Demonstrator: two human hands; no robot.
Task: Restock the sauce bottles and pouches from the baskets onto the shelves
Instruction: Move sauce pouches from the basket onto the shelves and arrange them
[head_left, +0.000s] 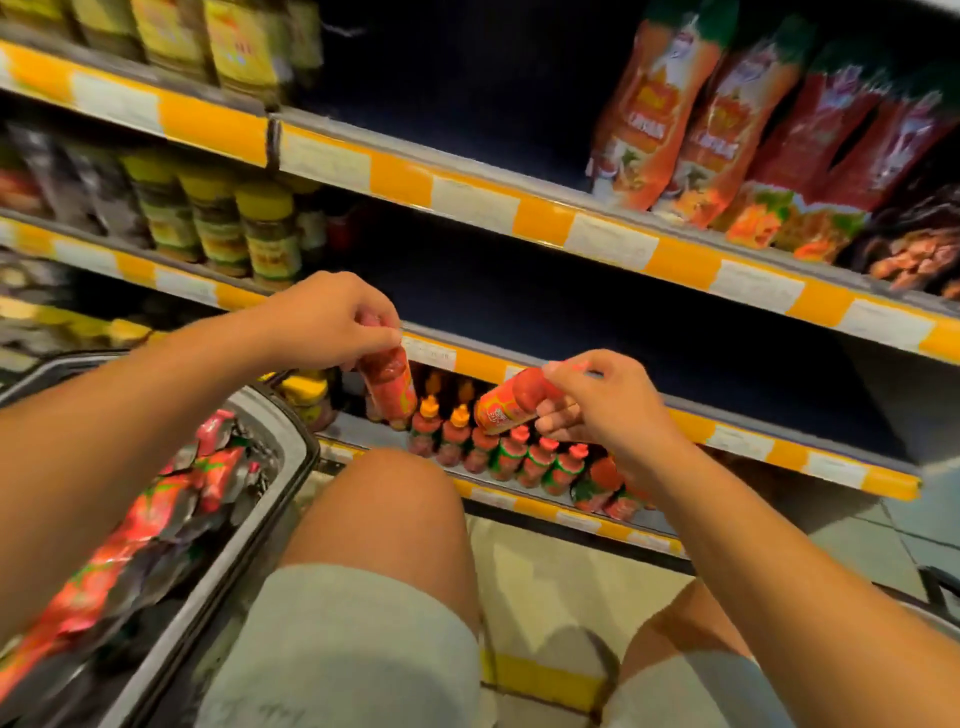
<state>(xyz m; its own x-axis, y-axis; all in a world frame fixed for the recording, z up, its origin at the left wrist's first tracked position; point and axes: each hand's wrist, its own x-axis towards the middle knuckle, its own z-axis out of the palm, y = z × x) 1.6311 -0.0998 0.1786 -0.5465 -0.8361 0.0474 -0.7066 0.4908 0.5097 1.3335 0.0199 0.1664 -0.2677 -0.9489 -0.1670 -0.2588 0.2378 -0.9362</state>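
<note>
Crouching before the shelving, a person is working beside a grey plastic basket (291, 441) that is holding red foil sauce pouches (171, 499). The left hand (332, 322) is pinching a red plastic sauce bottle with an orange label (389, 387) by its top, letting it hang nearly upright; the right hand (597, 400) is gripping a second red sauce bottle (511, 402), tilted almost sideways. Both are hovering above the row of orange- and red-capped bottles (498, 447) on the low yellow-edged shelf (727, 436). Lowering either carelessly is likely to topple the standing row; the light top pinch may slip.
</note>
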